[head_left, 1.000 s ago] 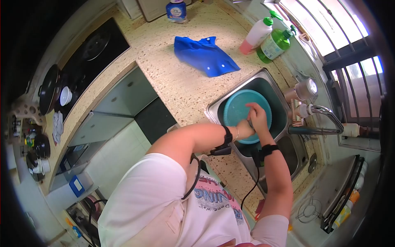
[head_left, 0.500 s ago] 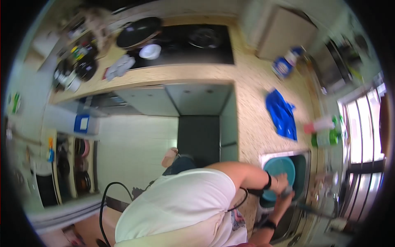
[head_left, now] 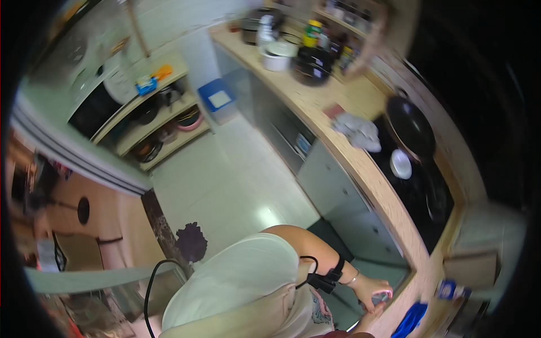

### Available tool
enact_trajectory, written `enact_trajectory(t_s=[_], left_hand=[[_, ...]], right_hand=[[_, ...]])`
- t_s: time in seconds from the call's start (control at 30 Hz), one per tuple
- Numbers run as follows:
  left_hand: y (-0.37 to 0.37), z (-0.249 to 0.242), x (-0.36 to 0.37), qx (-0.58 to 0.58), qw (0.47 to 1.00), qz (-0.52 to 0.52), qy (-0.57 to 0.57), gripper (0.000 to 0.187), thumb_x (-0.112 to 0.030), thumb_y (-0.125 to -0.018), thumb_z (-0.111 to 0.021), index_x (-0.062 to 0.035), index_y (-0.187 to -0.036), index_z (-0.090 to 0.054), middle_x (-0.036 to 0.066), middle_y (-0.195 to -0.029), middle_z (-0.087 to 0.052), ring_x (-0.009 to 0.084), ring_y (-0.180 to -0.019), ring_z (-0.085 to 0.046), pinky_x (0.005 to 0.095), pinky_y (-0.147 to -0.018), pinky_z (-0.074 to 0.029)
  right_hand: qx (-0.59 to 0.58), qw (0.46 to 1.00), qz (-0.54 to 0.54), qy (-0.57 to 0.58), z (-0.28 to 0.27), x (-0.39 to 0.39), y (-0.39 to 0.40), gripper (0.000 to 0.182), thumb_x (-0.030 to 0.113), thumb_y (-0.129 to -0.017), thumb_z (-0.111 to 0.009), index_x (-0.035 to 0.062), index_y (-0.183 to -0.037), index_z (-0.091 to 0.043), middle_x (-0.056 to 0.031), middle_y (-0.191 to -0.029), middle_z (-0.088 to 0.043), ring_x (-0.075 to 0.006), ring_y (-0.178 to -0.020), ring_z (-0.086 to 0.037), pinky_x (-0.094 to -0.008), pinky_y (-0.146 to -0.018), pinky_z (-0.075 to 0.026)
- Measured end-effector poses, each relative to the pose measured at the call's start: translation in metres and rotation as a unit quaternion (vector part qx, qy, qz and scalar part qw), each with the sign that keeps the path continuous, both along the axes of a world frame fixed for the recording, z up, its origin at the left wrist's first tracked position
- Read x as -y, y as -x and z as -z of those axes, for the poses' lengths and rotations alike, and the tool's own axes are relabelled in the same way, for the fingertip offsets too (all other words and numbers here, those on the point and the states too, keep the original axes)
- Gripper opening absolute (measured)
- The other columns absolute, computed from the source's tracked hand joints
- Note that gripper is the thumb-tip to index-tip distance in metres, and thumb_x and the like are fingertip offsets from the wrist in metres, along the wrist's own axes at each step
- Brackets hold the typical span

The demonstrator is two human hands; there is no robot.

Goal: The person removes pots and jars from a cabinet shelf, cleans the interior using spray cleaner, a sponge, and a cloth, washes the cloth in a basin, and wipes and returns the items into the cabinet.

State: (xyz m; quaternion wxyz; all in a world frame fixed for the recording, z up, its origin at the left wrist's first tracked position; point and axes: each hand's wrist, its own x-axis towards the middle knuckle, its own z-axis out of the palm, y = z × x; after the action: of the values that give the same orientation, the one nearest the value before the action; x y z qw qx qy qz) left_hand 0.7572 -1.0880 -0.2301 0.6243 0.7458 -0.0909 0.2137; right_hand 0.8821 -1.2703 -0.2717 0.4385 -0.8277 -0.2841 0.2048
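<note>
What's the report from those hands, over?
Left hand around small grey item, too blurred to name. Right hand close by, partly hidden. Blue cloth on counter nearby.

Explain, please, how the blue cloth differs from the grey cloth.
The blue cloth is vivid in colour, while the grey cloth is pale. The blue cloth lies near the left hand; the grey cloth lies farther away, at the edge of the black stove. Both are on the counter.

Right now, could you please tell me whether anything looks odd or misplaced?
The dark patch by the threshold has a ragged outline like a spill, though it may be a mat. The grey cloth crumpled by the cooktop seems misplaced.
</note>
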Motion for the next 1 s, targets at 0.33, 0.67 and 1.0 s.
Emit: enact_trajectory(t_s=[0.33,0.67,1.0], left_hand=[[0.334,0.014,-0.231,-0.15,0.944,-0.282,0.081,0.028,-0.027,-0.081,-0.065,-0.0004,-0.089,-0.063,0.012,-0.076,-0.065,0.0159,-0.067,-0.058,0.0333,-0.064,-0.047],[0.557,0.084,-0.322,-0.206,0.582,-0.701,0.357,0.02,-0.022,-0.085,-0.059,-0.0029,-0.086,-0.062,0.002,-0.066,-0.056,0.0131,-0.058,-0.053,0.0281,-0.053,-0.044],[0.686,0.014,-0.427,0.095,0.449,-0.726,0.512,0.044,-0.027,-0.093,-0.05,-0.0112,-0.131,-0.034,0.003,-0.103,-0.053,0.0142,-0.09,-0.054,0.0326,-0.071,-0.047]], right_hand=[[0.008,0.825,-0.566,0.012,-0.033,-0.378,0.209,0.051,0.038,-0.096,-0.034,-0.0062,-0.083,-0.056,-0.0124,-0.069,-0.053,-0.0227,-0.062,-0.052,-0.0338,-0.057,-0.042],[0.141,0.581,-0.802,0.013,-0.015,-0.642,0.42,0.046,0.036,-0.092,-0.04,-0.0035,-0.086,-0.062,-0.0249,-0.081,-0.061,-0.04,-0.079,-0.06,-0.0442,-0.068,-0.045],[0.079,0.485,-0.871,-0.008,0.06,-0.829,0.583,0.066,0.053,-0.091,-0.038,0.0004,-0.132,-0.039,-0.0189,-0.117,-0.053,-0.0205,-0.101,-0.055,-0.0289,-0.075,-0.047]])
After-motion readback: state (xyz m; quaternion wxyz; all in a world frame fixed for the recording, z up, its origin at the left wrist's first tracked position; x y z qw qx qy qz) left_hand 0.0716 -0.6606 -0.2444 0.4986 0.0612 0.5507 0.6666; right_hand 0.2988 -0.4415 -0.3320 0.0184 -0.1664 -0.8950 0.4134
